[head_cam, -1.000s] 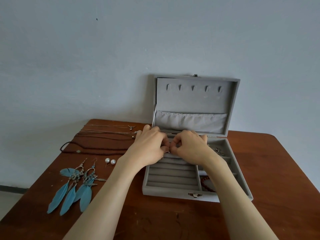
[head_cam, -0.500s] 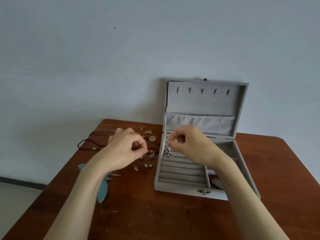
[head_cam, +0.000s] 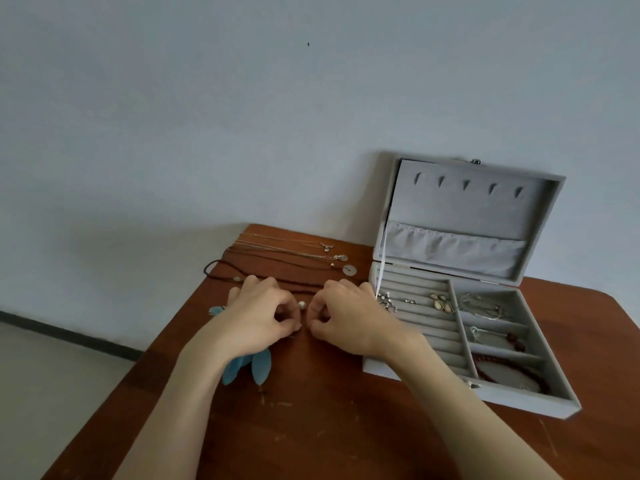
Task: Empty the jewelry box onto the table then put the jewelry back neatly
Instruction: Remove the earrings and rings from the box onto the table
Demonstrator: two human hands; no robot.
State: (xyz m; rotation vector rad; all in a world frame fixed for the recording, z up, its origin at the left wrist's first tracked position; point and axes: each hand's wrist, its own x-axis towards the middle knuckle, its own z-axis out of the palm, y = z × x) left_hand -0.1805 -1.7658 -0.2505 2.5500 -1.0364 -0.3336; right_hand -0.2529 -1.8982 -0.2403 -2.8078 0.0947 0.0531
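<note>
The grey jewelry box stands open at the right of the wooden table, its lid leaning on the wall. Shell earrings and silver earrings lie on its ring rolls. A silver bangle and a red bead bracelet fill the right compartments. My left hand and right hand sit low over the table left of the box, fingertips nearly meeting. Each pinches a tiny piece of jewelry, too small to make out. A pearl stud lies between them.
Thin chain necklaces with pendants and a dark cord necklace lie along the table's far edge by the wall. Blue feather earrings lie under my left wrist. The table's left edge drops to the floor.
Both hands left the ring rolls of the box and moved left and down to the table surface, each keeping its pinch. The view swung left, so the box now sits at the right.
</note>
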